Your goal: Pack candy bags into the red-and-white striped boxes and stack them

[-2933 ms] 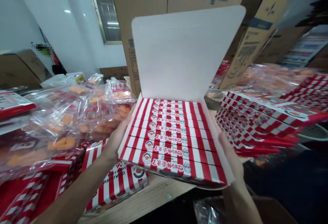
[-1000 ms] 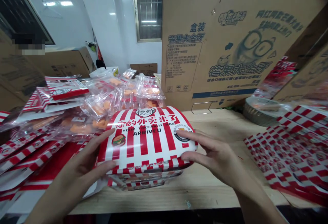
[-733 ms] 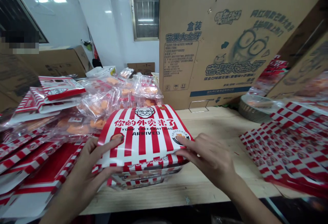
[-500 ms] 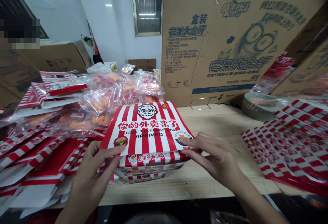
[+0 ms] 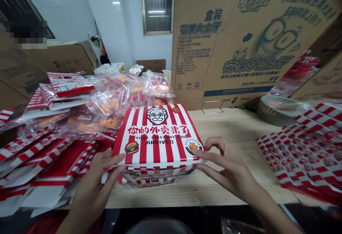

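A red-and-white striped takeaway box (image 5: 157, 159) stands on the wooden table in front of me, its printed lid on top. My left hand (image 5: 97, 180) pinches the lid's front left corner between fingers and thumb. At the front right corner, my right hand (image 5: 227, 168) has its thumb below the lid's edge and its fingers on top. The lid lies nearly level, and the front wall beneath it shows a window-like opening. What is inside the box cannot be made out.
Folded striped cartons (image 5: 50, 169) overlap on the left. Clear bags of orange pieces (image 5: 107, 111) are heaped behind them. A big cardboard box (image 5: 197, 70) rises at the back. On the right are a round basket (image 5: 275, 114) and stacked striped cartons (image 5: 307, 155).
The lid's front edge has come down, and its printed front flap has gone from sight behind the front wall. Both hands keep to the corners. The view has shifted slightly.
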`<act>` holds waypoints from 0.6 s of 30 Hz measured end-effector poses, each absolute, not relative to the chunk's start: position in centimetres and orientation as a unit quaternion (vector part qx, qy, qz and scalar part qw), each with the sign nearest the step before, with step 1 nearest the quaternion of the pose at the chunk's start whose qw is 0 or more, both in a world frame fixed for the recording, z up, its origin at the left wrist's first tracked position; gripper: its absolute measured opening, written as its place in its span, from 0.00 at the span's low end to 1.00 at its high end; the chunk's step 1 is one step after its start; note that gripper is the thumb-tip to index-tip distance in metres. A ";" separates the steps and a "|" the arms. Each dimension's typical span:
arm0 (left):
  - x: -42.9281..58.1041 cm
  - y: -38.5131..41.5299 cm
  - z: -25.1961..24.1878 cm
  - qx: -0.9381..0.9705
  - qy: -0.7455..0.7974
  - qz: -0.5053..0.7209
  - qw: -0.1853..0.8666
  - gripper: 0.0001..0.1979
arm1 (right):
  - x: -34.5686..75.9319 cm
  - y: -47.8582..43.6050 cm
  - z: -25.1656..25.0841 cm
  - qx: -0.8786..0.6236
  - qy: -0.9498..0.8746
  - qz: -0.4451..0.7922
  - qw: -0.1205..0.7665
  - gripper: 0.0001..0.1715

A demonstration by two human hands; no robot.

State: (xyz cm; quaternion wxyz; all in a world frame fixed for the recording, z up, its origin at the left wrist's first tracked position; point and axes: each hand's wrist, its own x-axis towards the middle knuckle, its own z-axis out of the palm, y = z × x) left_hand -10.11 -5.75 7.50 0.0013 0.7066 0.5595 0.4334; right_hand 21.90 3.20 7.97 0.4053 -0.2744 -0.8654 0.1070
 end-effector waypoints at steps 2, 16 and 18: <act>-10.4 -5.5 7.3 0.719 0.537 0.439 -0.044 0.13 | 21.5 3.0 7.7 -0.280 -0.867 0.033 0.411 0.21; -10.7 -5.0 5.6 0.727 0.503 0.464 -0.063 0.12 | 12.2 1.0 9.8 -0.172 -0.909 -0.060 0.374 0.15; -10.5 -5.1 5.5 0.726 0.506 0.456 -0.095 0.10 | 12.0 0.8 9.5 -0.173 -0.901 -0.036 0.397 0.15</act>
